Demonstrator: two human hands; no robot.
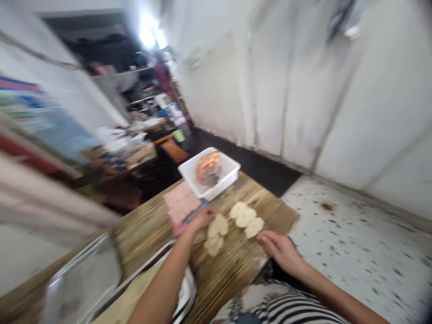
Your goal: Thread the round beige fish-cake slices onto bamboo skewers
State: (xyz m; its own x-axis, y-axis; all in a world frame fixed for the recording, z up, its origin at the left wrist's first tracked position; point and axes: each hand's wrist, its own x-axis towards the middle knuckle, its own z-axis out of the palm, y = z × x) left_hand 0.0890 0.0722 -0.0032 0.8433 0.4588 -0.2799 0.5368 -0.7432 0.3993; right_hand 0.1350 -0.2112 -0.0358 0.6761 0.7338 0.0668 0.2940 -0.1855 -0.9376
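Flat pale pieces, rounded like slices or dough rounds, lie on the wooden table (236, 258). One overlapping cluster of pale pieces (216, 234) lies at my left hand (201, 219). Its fingers are curled and closed at the upper edge of that cluster. To the right, a short row of pale pieces (246, 218) runs toward my right hand (281, 252). My right thumb and fingers are pinched together at the edge of the nearest piece in that row. Blur hides the exact contact of both hands.
A white plastic tub (224, 183) holding an orange-brown item (207, 167) stands at the table's far end. Beside it lies a pink cloth (180, 202). Metal trays (84, 279) sit at the left front. A white wall (303, 90) rises beyond the speckled floor (347, 243).
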